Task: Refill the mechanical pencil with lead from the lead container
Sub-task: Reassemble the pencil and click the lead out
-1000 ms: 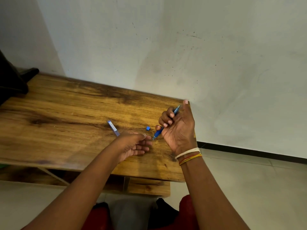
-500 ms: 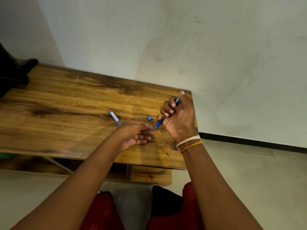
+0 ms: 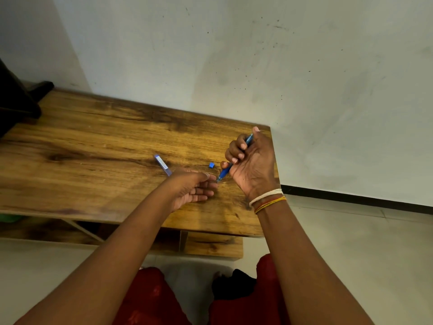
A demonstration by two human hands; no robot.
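Note:
My right hand (image 3: 254,165) is closed around the blue mechanical pencil (image 3: 224,172), thumb on its top end. The pencil slants down and left, over the wooden table (image 3: 93,141). My left hand (image 3: 192,188) lies palm-up just left of the tip, with thumb and forefinger pinched together and touching it. Any lead between them is too thin to see. The slim clear lead container (image 3: 161,163) lies on the table behind my left hand. A small blue cap (image 3: 211,164) sits on the table between my hands.
The table's right edge (image 3: 275,160) runs just beyond my right hand, with a white wall and tiled floor past it. A dark object (image 3: 18,102) stands at the table's far left. A lower shelf (image 3: 210,245) shows under the front edge.
The view has shifted a little. Both hands keep nearly the same pose, with my left fingertips staying at the pencil tip.

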